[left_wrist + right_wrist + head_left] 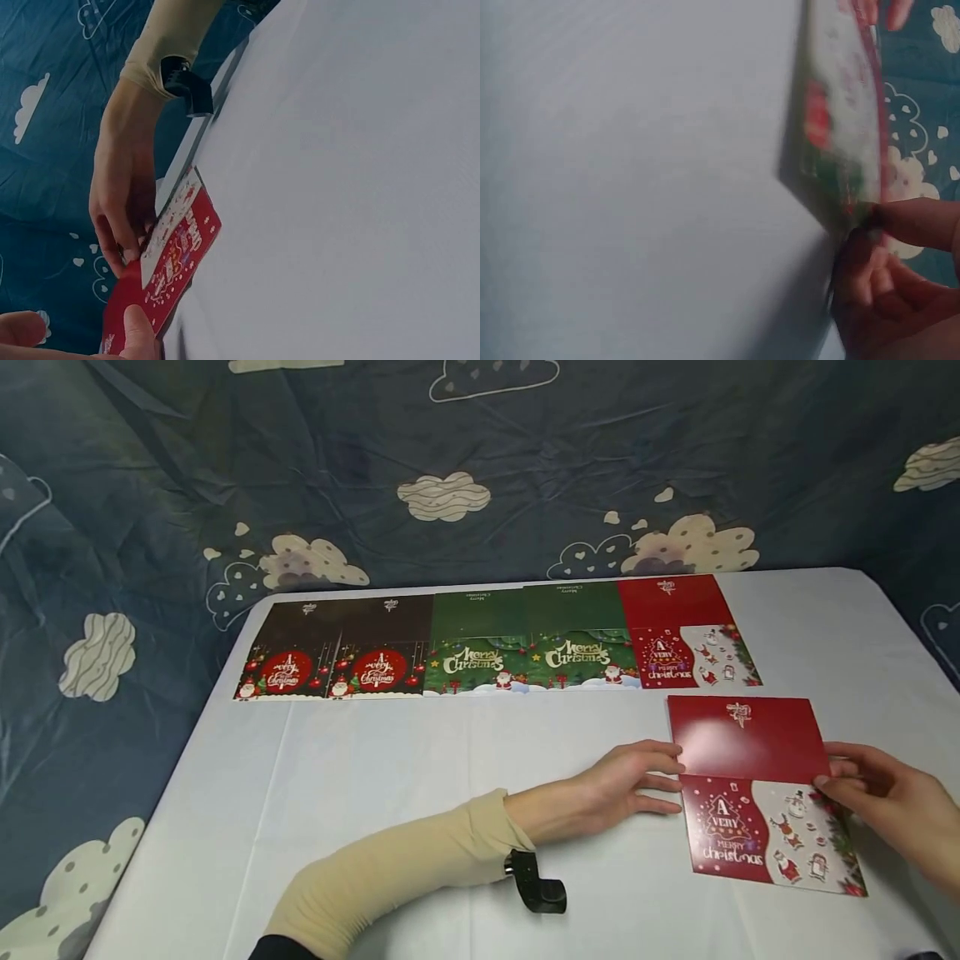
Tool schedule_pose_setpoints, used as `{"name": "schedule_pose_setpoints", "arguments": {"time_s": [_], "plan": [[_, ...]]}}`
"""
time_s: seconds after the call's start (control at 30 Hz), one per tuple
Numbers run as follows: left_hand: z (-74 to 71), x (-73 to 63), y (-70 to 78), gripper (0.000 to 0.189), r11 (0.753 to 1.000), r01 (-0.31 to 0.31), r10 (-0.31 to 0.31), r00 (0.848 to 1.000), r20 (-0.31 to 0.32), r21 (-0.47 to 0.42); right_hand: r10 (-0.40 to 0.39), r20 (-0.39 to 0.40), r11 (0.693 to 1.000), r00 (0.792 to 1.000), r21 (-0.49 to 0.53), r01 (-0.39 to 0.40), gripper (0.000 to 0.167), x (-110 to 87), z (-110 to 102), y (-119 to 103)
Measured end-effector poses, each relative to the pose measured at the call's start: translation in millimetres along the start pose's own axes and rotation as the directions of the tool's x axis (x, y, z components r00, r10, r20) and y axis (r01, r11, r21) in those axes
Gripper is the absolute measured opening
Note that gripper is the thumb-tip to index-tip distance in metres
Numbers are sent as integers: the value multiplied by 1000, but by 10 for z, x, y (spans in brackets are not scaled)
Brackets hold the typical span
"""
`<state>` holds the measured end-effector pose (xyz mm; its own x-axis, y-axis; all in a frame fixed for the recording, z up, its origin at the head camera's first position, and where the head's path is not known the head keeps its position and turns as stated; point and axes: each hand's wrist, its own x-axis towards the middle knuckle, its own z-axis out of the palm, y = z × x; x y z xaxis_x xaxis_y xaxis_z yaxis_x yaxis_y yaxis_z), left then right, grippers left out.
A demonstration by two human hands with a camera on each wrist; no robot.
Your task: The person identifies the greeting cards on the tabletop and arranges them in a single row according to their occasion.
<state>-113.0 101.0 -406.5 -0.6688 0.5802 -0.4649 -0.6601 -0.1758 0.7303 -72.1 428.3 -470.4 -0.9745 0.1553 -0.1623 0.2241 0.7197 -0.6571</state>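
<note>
A red Christmas card (750, 739) lies unfolded near the right side of the table, its plain red half above and its "A Very Merry Christmas" half below. My right hand (896, 797) pinches its right edge near the fold between thumb and fingers. In the right wrist view, the held card (847, 112) stands a little off the cloth and casts a shadow. At the opposite edge, my left hand (618, 785) has its fingers extended and spread, fingertips touching the card. The left wrist view shows one left fingertip (137, 330) against the red half.
Behind lies a row of unfolded cards: two dark brown cards (382, 618), two green cards (480, 614) and one red card (675, 602). They sit along the far edge of the white-covered table (375, 760). A dark cloud-patterned cloth (525, 452) hangs behind.
</note>
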Motion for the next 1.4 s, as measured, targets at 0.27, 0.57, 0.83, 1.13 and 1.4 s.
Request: {"name": "schedule_pose_setpoints", "arguments": {"time_s": [0.27, 0.57, 0.83, 1.13, 1.4], "plan": [[38, 10, -64, 37, 999, -8, 8, 1000, 14, -43, -7, -23, 999, 1000, -38, 6, 70, -46, 9, -42], [-1, 64, -41, 40, 999, -19, 19, 999, 26, 29, 3, -34, 1000, 999, -8, -4, 73, 26, -39, 96], [-32, 172, 9, 40, 998, 2, 2, 998, 66, -64, -11, 38, 996, 999, 92, 7, 67, 159, -172, 297], [48, 345, 108, 33, 984, -21, 28, 999, 37, -177, -6, -26, 999, 1000, 37, 7, 65, 305, -231, 315], [219, 505, 224, 34, 973, -107, 95, 993, -68, -202, -52, -88, 998, 995, 34, 56, 64, 300, -394, -111]]}}
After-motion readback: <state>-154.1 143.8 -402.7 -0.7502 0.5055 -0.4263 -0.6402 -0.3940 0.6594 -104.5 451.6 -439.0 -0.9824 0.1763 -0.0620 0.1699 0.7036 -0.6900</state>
